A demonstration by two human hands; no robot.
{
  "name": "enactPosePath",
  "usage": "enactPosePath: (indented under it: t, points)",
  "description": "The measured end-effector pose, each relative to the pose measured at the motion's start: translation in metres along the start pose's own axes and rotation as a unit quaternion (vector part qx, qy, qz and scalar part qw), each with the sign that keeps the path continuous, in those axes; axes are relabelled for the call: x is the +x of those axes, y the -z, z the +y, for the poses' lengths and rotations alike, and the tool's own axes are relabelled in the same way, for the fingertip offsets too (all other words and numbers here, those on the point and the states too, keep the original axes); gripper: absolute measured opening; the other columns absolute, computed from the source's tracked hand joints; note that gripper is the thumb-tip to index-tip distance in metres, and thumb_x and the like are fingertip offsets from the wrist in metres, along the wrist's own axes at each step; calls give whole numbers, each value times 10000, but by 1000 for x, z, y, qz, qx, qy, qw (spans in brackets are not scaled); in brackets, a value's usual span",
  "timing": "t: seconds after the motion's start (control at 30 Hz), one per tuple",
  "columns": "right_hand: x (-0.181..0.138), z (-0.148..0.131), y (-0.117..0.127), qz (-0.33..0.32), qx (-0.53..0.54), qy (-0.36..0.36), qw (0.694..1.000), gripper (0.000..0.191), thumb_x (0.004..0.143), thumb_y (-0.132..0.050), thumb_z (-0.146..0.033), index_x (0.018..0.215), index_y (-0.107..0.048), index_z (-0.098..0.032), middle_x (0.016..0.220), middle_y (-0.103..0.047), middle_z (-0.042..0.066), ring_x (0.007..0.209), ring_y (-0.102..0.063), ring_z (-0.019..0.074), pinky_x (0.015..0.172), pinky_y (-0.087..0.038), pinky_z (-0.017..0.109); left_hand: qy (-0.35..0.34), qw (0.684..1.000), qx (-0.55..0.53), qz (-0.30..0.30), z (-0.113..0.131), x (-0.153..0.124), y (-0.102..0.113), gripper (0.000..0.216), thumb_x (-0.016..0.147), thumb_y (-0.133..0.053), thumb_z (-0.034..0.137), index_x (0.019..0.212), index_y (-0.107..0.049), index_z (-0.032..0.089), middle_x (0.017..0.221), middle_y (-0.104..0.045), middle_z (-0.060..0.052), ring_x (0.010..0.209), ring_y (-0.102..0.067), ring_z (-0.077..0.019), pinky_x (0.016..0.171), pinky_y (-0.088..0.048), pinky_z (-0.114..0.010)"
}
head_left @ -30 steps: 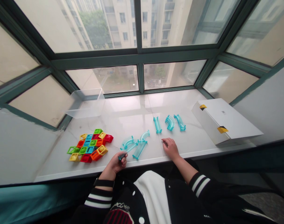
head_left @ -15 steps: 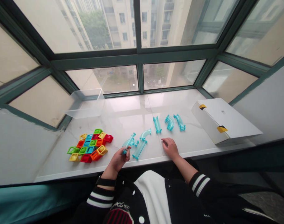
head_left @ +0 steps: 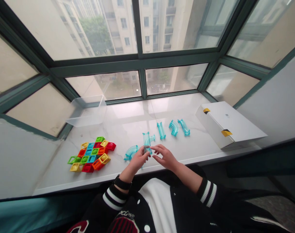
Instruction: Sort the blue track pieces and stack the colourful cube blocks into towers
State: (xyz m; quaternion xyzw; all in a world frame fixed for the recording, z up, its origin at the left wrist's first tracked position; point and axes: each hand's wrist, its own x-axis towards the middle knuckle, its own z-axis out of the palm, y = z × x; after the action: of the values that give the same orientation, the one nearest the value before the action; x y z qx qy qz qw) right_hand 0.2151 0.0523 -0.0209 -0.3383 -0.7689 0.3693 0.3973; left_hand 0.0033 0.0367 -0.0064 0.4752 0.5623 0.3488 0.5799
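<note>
Fingers of the left hand (head_left: 139, 158): pinching the near end of one straight translucent blue track piece (head_left: 146, 138), held upright-facing above the near edge of the sill (head_left: 123, 127). Fingers of the right hand (head_left: 166, 157): parted, tips at the held piece's right side; contact cannot be told. Just behind the held piece: one curved blue piece (head_left: 152, 138), partly hidden. Beside the left hand: one arched blue piece (head_left: 131, 152). Farther right, in a row: one straight piece (head_left: 161, 130), one bend (head_left: 173, 128), one wavy length (head_left: 184, 127). Left: cluster of multicoloured blocks (head_left: 91, 159). Back left: clear plastic tub (head_left: 86, 121). Far right: white box (head_left: 232, 121), yellow-and-black tabs (head_left: 226, 132).
</note>
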Motion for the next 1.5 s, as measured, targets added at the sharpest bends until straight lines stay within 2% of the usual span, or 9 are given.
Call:
enactPosePath:
  t: [0.17, 0.27, 0.43, 0.53, 0.67, 0.97, 1.13, 1.33, 1.5]
  points:
    - [-1, 3, 4, 25, -34, -1, 999, 294, 986, -653, -254, 1273, -698, -304, 1143, -712, 58, 893, -703, 186, 863, -621, 360, -21, 1000, 14, -18, -2, 7, -17, 484, 885, -696, 468, 1299, -634, 225, 796, -624, 17, 696, -588, -159, 599, -441, -268]
    - [-2, 8, 11, 51, -59, -16, 997, 259, 972, -649, -246, 1222, -703, -290, 1108, -735, 57, 870, -704, 196, 847, -617, 367, -36, 999, 18, -29, -3, 14, -24, 582, 876, -728, 522, 1357, -620, 212, 929, -656, -24, 733, -603, -157, 632, -471, -283]
    - [3, 20, 30, 89, -116, -44, 988, 299, 948, -612, -213, 1226, -710, -267, 1118, -751, 72, 871, -711, 217, 863, -610, 395, -86, 995, 51, 4, 4, 23, -28, 607, 891, -747, 475, 1418, -598, 213, 1289, -674, -139, 1019, -672, -222, 858, -560, -362]
    - [8, 32, 41, 108, -153, -65, 980, 323, 941, -606, -222, 1240, -722, -259, 1133, -759, 81, 861, -713, 223, 878, -612, 409, -107, 993, 55, 2, 9, 32, -31, 546, 922, -723, 455, 1407, -621, 226, 1398, -657, -160, 1195, -658, -278, 968, -561, -423]
    - [18, 49, 50, 120, -183, -86, 972, 360, 924, -598, -190, 1253, -732, -252, 1137, -766, 78, 825, -707, 214, 862, -616, 402, -98, 994, 41, -21, 11, 48, -40, 538, 939, -713, 435, 1433, -629, 241, 1481, -626, -159, 1298, -628, -309, 1059, -542, -472]
    - [50, 88, 54, 104, -273, -123, 948, 469, 882, -552, -73, 1287, -737, -219, 1204, -773, 108, 1096, -705, 284, 1020, -571, 478, -95, 994, 52, -21, 8, 88, -59, 584, 919, -725, 355, 1471, -608, 204, 1547, -572, -173, 1319, -618, -325, 1106, -519, -497]
    - [63, 104, 51, 82, -309, -146, 936, 483, 873, -557, -37, 1284, -744, -209, 1217, -767, 124, 1134, -693, 293, 1040, -554, 471, -93, 994, 64, 8, -3, 107, -64, 597, 886, -772, 384, 1434, -630, 193, 1502, -594, -193, 1288, -636, -328, 1119, -500, -509]
    - [66, 109, 49, 59, -314, -169, 932, 486, 873, -563, -7, 1293, -739, -177, 1239, -757, 154, 1164, -684, 315, 1060, -534, 476, -95, 993, 73, 12, -14, 115, -66, 617, 885, -752, 352, 1459, -610, 174, 1541, -547, -207, 1286, -627, -322, 1123, -490, -493]
    - [69, 102, 50, 39, -319, -191, 928, 476, 911, -544, -14, 1331, -714, -157, 1294, -746, 143, 1213, -669, 280, 1118, -497, 433, -90, 992, 92, 16, -15, 116, -67, 619, 892, -717, 311, 1486, -590, 189, 1576, -523, -187, 1278, -629, -300, 1144, -476, -484]
